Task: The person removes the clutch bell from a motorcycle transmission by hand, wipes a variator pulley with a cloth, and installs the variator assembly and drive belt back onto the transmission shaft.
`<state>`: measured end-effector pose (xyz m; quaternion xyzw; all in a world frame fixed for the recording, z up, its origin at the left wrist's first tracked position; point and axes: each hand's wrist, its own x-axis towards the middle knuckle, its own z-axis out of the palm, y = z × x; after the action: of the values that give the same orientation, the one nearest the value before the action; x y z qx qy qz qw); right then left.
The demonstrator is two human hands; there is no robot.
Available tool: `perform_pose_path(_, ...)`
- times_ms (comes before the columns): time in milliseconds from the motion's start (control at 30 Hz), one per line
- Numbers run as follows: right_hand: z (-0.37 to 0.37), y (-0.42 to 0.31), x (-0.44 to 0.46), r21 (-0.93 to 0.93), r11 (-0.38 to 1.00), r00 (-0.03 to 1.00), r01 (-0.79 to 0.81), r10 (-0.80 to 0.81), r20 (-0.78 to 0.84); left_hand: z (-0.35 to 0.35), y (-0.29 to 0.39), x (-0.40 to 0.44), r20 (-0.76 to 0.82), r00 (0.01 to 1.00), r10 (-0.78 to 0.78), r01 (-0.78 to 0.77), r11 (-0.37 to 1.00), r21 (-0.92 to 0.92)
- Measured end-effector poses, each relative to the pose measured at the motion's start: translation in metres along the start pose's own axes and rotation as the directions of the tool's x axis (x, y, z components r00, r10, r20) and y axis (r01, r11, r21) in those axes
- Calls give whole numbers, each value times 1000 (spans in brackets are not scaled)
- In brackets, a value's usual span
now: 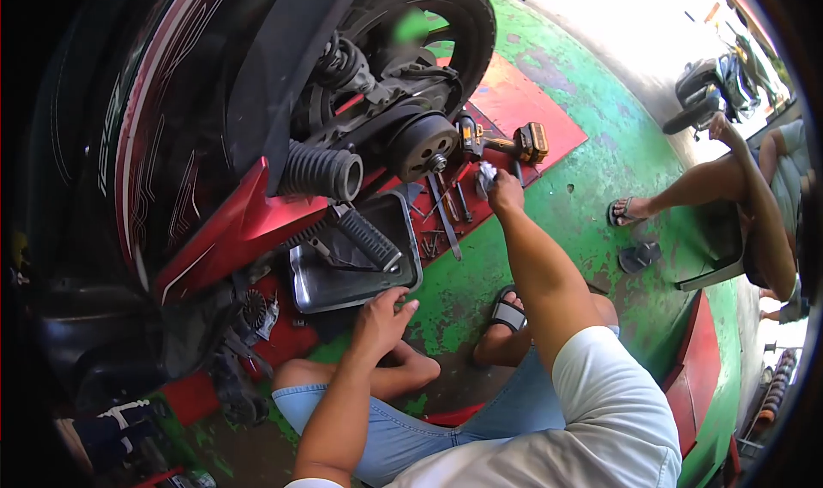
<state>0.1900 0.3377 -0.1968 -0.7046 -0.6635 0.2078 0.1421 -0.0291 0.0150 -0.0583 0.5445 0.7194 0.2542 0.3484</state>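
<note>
1. The right hand (506, 195) has its fingers closed on a crumpled white rag (487, 176), near the drum (420, 147) and power tool (531, 143).
2. The left hand (383, 318), fingers loosely curled and parted, is just beside the near rim of the tray (321, 292); I cannot tell whether they touch.
3. A ridged footrest (369, 237) juts over the tray; screwdrivers (447, 198) lie between tray and rag.
4. Right of the red board's (542, 119) edge, green floor (570, 239) stretches towards a seated person (776, 175).

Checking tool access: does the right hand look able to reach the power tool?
Likely yes: the right hand is near the power tool, nothing visible between, though it holds a white wad.
</note>
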Motion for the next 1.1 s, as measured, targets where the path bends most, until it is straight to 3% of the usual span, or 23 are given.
perform_pose_path(67,-23,-5,-5,-5,999,997,39,-40,-65,-3,8,-2,3,1000,-7,7,1000,-8)
perform_pose_path(167,-74,-21,-2,203,943,965,262,-250,-84,-4,31,-4,-9,1000,29,-29,999,-46)
perform_pose_path(267,-138,-40,-21,249,891,923,381,-347,-169,-2,67,-7,-21,998,59,-62,990,-126)
perform_pose_path(333,-181,-49,-47,262,855,892,447,-406,-197,-4,108,-5,-94,977,192,-207,959,-196)
perform_pose_path(433,-239,-67,-85,345,729,805,592,-556,-205,-16,175,-3,-248,931,267,-318,928,-195)
perform_pose_path(633,-304,-86,-152,649,557,798,519,-588,-134,-25,221,32,-493,771,402,-493,868,-64)
perform_pose_path(700,-321,-93,-172,764,471,794,441,-602,-87,-25,228,25,-493,764,417,-506,860,-58)
perform_pose_path(800,-338,-98,-192,775,398,752,491,-643,-147,-29,243,15,-491,743,455,-545,837,-51)
perform_pose_path(833,-341,-96,-200,781,366,735,506,-656,-169,-33,244,9,-467,783,411,-498,864,-74)
perform_pose_path(933,-357,-93,-213,732,408,748,546,-631,-206,-49,245,-10,-422,855,300,-381,917,-119)
perform_pose_path(1000,-361,-88,-217,709,427,749,561,-626,-216,-70,248,-19,-388,858,336,-418,897,-146)
perform_pose_path(1100,-365,-80,-218,733,513,808,446,-583,-84,-96,258,-33,-374,851,369,-444,885,-137)
